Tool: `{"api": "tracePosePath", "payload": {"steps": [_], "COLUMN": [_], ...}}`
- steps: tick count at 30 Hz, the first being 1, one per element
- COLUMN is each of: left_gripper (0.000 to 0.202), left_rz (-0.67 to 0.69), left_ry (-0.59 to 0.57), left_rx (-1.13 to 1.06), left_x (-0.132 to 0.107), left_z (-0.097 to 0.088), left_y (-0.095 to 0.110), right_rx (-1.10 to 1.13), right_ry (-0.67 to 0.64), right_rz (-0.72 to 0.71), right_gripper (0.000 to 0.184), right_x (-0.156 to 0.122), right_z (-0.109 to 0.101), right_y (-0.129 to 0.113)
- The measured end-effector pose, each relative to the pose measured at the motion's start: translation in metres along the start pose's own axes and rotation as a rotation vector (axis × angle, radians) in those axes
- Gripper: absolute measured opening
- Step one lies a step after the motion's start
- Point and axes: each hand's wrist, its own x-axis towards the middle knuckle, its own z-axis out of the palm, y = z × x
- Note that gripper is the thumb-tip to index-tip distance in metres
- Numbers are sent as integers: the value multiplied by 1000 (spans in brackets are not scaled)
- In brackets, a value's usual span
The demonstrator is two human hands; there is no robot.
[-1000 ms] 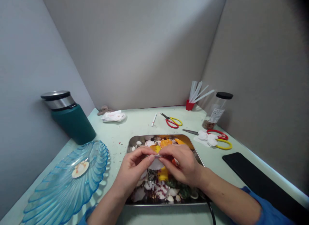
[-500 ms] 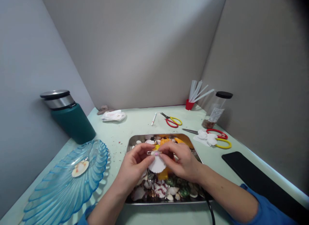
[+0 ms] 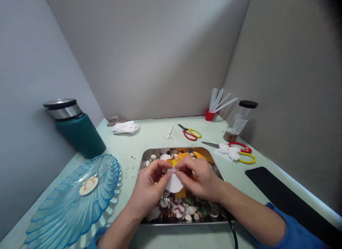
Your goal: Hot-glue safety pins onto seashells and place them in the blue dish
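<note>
A white fan-shaped seashell point(image 3: 175, 184) is pinched between both hands over the metal tray point(image 3: 184, 224). My left hand point(image 3: 149, 184) has its thumb and fingers closed on the shell's left upper edge. On the other side, my right hand point(image 3: 201, 178) grips the upper right edge the same way. A small shiny clip-like piece point(image 3: 166, 170) and a pink spot lie along the shell's top, between the fingertips; their exact kind is unclear. Below the hands the tray is full of mixed shells point(image 3: 178, 209) and some yellow and orange pieces, partly covered by my hands.
At left are a blue glass shell-shaped dish point(image 3: 72, 220) holding one shell point(image 3: 88, 186), and a green bottle point(image 3: 80, 136). Behind the tray lie scissors point(image 3: 191, 133) and a white marker point(image 3: 170, 131). At right: more scissors point(image 3: 247, 157), a jar point(image 3: 237, 124), a red cup point(image 3: 210, 115), a black slab point(image 3: 283, 199).
The shell has tipped slightly and sits a touch lower between the fingers. Both hands stay nearly where they were, still pinching it.
</note>
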Motion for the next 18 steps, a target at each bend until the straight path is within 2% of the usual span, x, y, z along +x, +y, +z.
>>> {"api": "tracePosePath", "payload": {"steps": [8,11,18], "left_gripper": [11,17,22], "left_rz": [-28,-32,-127], "left_ry": [16,34,22], "left_rx": [-54,-105,-192], "left_x": [1,2,3], "left_z": [1,1,0], "left_y": [2,3,2], "right_rx": [-19,-21,-38], "right_ry": [-11,10,45], "right_rz": [-46,-53,-76], "right_gripper": [6,8,9], "right_x": [0,1,4], "right_z": [0,0,-1], "right_y": [0,-1,-2]}}
